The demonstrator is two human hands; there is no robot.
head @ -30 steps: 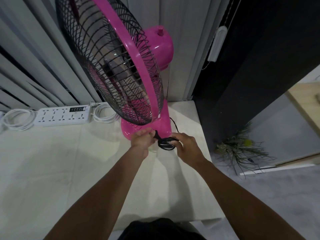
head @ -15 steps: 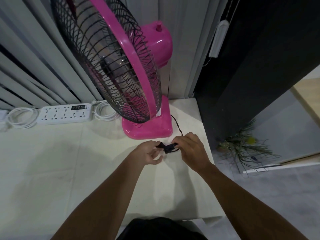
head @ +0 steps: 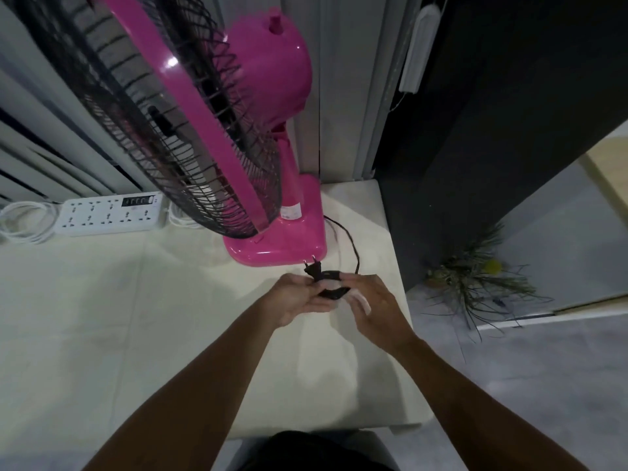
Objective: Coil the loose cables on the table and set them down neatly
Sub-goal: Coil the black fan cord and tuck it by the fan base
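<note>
Up close, a pale table (head: 85, 334) fills most of the view, with grey slatted blinds (head: 40, 124) standing behind it. A pink fan (head: 272, 79) with a black wire cage stands on the far part of the table, its square base near the right edge. Left of the base a white power strip (head: 108, 214) lies flat along the back. A coiled white cable (head: 23, 220) rests at its left end, and another white coil (head: 180, 217) lies at its right end, partly hidden by the fan cage. Off the right side of the table, a spiky plant (head: 482, 283) sits on the grey floor beside a dark wall.

Both forearms reach in from the bottom of the view and meet just in front of the fan base. The left hand (head: 295, 300) is curled, its fingers closed on a small bundle of black cable (head: 331, 292). The right hand (head: 370, 302) closes on the same bundle from the other side, fingers bent over it. The bundle sits between the two hands, held just above the table. A loose length of the cable runs from the bundle up round the right of the fan base. The black plug (head: 312, 268) sticks out of the top of the bundle, its two pins pointing towards the fan base, just short of it.
</note>
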